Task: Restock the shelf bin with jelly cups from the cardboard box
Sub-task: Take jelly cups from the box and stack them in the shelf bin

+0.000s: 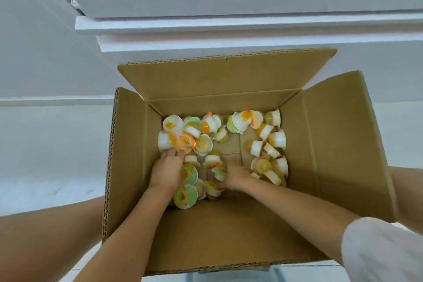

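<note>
box (338, 144): open, flaps out, on the floor below white shelves (229, 27)
cups (265, 142): loose on the box bottom, most tipped, bare cardboard in the middle
left hand (168, 168): down in the box at the left wall, fingers curled onto cups; can't tell if it grips any
right hand (237, 175): in the box mid-bottom, fingers curled among cups, grip unclear
sleeve (380, 249): white, bottom right
</note>
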Motion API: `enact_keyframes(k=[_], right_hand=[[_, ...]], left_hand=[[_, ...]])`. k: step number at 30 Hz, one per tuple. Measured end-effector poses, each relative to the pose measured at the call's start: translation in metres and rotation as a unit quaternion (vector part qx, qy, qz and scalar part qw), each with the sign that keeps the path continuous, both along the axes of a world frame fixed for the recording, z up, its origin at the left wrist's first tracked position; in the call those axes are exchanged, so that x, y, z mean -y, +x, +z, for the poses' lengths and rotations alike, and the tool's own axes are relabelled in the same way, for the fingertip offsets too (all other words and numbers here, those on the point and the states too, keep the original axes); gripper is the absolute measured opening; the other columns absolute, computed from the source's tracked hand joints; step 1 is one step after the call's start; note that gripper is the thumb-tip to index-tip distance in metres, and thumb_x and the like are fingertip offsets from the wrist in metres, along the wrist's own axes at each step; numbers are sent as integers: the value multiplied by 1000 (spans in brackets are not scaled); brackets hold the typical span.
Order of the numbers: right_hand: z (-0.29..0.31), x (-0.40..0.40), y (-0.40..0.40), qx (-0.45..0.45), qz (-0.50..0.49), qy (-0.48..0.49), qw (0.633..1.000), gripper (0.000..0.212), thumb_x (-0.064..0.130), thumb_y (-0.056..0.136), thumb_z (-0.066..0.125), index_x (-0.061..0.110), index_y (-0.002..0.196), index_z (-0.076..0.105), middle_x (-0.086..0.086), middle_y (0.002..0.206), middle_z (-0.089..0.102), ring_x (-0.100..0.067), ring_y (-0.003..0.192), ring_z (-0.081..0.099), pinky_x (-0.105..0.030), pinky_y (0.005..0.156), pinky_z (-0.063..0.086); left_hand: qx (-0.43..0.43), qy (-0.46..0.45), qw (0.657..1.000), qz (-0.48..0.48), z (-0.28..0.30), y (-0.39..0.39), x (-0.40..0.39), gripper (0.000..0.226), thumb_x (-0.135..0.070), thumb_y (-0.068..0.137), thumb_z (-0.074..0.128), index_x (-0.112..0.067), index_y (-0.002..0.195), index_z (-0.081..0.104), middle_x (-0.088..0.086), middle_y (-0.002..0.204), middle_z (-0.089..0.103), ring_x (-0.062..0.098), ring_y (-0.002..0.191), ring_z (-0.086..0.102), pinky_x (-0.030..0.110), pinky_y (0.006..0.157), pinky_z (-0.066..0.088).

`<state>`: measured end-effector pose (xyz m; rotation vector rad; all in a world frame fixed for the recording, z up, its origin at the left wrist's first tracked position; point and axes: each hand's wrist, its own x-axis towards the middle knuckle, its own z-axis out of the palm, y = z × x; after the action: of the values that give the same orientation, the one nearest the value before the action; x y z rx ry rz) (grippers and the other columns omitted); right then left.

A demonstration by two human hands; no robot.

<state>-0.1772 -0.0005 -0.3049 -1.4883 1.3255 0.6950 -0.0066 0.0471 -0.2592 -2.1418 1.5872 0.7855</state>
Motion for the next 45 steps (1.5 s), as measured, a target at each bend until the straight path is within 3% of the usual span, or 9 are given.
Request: enact_keyframes(k=[6,13,21,26,29,33,37,41,45], right_hand=[[-22,-18,18,-5,-216,-58,975,67,41,80,73,8,128,39,-11,127,54,-28,117,53,-33,85,45],[-24,-23,10,9,-198,-100,975,59,29,77,76,9,120,42,-12,122,55,-28,113,55,-31,82,45],[-14,-21,-3,55,-230,-106,966,59,23,74,78,11,120,44,-10,118,56,-25,109,55,-31,79,47],[17,-15,-12,120,-181,-133,967,61,18,66,80,11,118,50,-4,109,57,-22,103,57,-25,71,43],[58,5,-16,171,-107,-165,966,55,19,67,79,11,115,52,-7,109,57,-20,100,56,-30,76,47],[131,45,-19,221,28,-212,951,60,24,71,76,12,123,48,-4,109,55,-16,100,50,-29,76,44],[214,75,-34,271,24,-258,927,75,20,71,79,16,133,37,-1,117,53,-15,101,54,-29,84,47],[293,90,-44,343,1,-298,891,51,25,70,83,22,110,52,6,107,60,-11,95,59,-30,88,48],[350,97,-41,414,-19,-324,851,40,19,75,79,16,112,63,-3,107,65,-22,86,60,-29,84,49]], left_hand=[[136,58,987,-68,-15,-34,-4,58,-59,89,44,-14,125,53,7,133,35,23,120,38,36,95,34],[223,85,968,-83,-27,-35,-9,75,-72,84,37,-15,131,48,6,130,28,23,116,33,36,94,32],[174,23,984,-15,-25,-34,-11,75,-73,73,53,-16,123,52,7,127,32,25,117,34,38,97,32],[-61,-60,996,10,6,-23,-5,73,-48,73,68,-12,129,39,5,124,41,22,118,41,34,96,40],[-222,-68,965,120,39,-27,18,64,-28,66,78,-13,116,41,3,102,57,21,96,59,34,74,51],[-257,-152,948,113,96,-29,55,64,-19,60,83,-13,117,53,4,105,59,20,99,58,23,74,41],[-252,-147,956,41,178,-11,74,64,-26,67,80,-28,126,53,2,112,42,14,100,48,18,77,38],[-331,-172,925,76,239,-4,79,56,-28,69,81,-26,120,58,-5,113,61,7,94,59,6,75,45],[-390,-253,883,68,284,-15,81,67,-27,66,85,-23,127,59,-9,108,69,4,97,64,19,85,49]])
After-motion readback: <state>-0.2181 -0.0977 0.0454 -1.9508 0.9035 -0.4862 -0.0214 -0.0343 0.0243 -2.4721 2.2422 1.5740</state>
